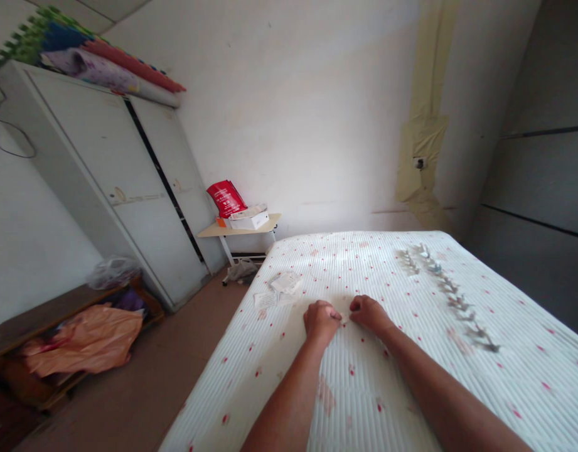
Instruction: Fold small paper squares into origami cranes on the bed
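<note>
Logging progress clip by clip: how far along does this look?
Seemingly done: small items in a long and a short row on the mattress. In hand: left hand and right hand nearly meet, contents too small to tell. Left: pale papers lie apart; whether they hold more items, I can't tell.

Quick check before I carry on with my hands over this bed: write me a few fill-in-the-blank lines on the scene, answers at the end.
The papers lie to the ____ of the left hand.
The longer row of small pieces lies to the ____ of the right hand.
The bag above the small table is mainly ____ in colour.
The rolled mat lies on ____ of the cabinet.

Missing words: left; right; red; top.
</note>
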Available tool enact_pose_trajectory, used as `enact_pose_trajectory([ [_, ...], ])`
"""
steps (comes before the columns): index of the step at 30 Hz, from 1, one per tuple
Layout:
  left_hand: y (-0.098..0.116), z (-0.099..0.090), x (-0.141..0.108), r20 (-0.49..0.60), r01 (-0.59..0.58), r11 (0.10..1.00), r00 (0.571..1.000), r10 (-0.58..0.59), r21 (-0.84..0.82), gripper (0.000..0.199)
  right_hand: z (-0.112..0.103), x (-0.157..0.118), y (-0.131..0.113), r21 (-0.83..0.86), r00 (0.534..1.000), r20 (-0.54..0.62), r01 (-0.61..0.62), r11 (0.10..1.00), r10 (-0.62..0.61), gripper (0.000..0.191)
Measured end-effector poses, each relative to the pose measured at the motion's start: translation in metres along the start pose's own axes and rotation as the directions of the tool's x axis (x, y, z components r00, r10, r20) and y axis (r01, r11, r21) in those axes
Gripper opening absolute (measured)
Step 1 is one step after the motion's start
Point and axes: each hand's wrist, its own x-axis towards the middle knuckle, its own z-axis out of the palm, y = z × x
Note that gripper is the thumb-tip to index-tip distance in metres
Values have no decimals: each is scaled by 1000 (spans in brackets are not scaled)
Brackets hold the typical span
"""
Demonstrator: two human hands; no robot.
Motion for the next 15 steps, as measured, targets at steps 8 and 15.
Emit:
enact_pose_trajectory([
  [8,1,0,0,8,0,1000,1000,0,9,12,-1,-13,-16,-93,998,-60,-28,995,22,21],
  [15,-2,1,-1,-16,-27,1000,1000,27,9,14,0,-8,-8,-66,999,-33,-16,998,13,17],
])
